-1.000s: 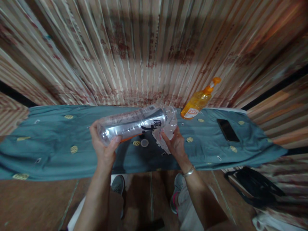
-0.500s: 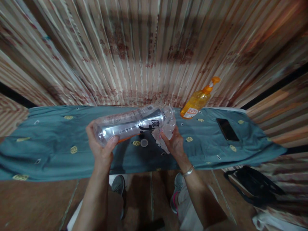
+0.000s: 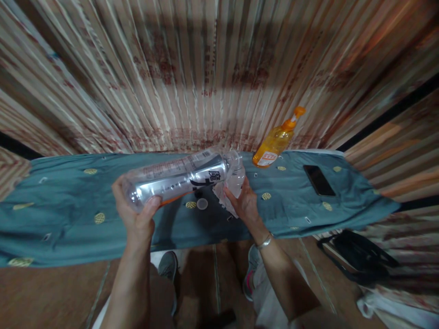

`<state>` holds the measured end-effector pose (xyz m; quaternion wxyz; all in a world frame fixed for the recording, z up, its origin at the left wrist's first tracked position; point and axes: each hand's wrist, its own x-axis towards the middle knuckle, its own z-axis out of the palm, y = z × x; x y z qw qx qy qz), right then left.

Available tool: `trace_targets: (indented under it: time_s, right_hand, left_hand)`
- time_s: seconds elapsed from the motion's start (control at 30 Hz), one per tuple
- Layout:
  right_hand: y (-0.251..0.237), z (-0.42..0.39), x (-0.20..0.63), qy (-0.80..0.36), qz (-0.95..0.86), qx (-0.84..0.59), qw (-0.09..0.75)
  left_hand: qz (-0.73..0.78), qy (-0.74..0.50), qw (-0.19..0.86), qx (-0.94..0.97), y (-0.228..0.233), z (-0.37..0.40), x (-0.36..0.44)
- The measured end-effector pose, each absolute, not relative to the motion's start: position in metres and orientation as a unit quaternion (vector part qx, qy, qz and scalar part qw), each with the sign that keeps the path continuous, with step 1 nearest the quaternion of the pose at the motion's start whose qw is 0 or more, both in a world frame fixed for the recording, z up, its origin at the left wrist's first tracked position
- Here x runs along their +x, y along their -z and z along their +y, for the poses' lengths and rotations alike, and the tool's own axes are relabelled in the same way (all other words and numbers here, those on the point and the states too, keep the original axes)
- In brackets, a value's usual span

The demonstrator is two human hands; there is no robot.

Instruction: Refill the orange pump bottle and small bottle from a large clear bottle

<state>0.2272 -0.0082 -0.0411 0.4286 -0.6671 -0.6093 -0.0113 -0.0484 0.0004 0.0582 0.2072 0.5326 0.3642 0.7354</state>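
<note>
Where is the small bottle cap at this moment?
The bottle cap lies on the teal cloth, under the clear bottle, between both hands.

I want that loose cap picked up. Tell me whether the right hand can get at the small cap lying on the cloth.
Probably yes. The cap lies bare on the cloth, just left of the right hand. But that hand's fingers grip crumpled plastic at the bottle mouth.

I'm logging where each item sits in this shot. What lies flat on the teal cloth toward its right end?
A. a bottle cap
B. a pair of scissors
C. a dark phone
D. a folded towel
C: a dark phone lies flat on the teal cloth near its right end, beyond the orange pump bottle.
</note>
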Motion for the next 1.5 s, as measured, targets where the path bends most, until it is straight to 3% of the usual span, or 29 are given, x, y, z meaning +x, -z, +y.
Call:
trace_targets:
  time_s: [1.1,1.5]
  right_hand:
    - [0.0407,-0.0081,0.2278,0.041,-0.617,-0.673,0.406]
    - [0.0334,-0.0094,0.2276,0.000,-0.611,-0.676,0.412]
  left_hand:
    - [0.405,-0.711,0.191,0.542,-0.0538,-0.0002,-0.0492]
    - [0.411,-0.714,0.181,0.538,-0.0549,-0.0008,-0.0485]
